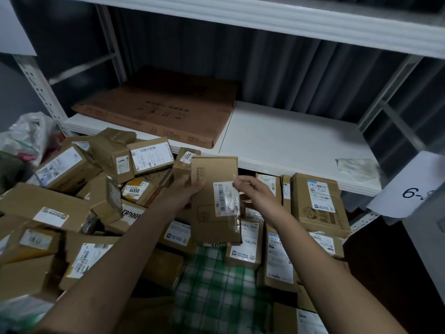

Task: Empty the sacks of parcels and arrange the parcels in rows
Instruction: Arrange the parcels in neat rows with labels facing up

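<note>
Holding a flat brown parcel point(215, 201) upright in front of the white shelf point(289, 141), the left hand point(185, 189) gripped the parcel's left edge, thumb curled onto its front face and forearm reaching up from lower left. Right hand point(252, 189) sat at the parcel's right edge, thumb and forefinger pinched together on the corner of its white shipping label point(225, 198); the remaining fingers were loosely curled. Both forearms were bare and extended forward. This was the only view, from the head.

Held parcel: just below the shelf's front edge, above the parcels lying beneath it. One more small box, tagged 3006 point(186, 157), stood directly behind the held parcel's upper left corner.

Surface and room: white metal shelving with a perforated upright point(38, 88) to the left of the shelf and a second board above. Dark pleated curtain point(265, 68) behind the shelf. One large flat cardboard carton point(163, 109) lay on the shelf's left half. A paper sign reading "6-" point(409, 189) hung right of the shelf. A green-and-white checked cloth point(216, 285) lay below the shelf, under the hands.

Counts: one parcel in hand; loose heap point(72, 201) of boxes left of the shelf front, exact number not countable; row of upright parcels point(317, 203) under the shelf's right half, at least four. One crumpled plastic bag point(26, 133) at far left.
</note>
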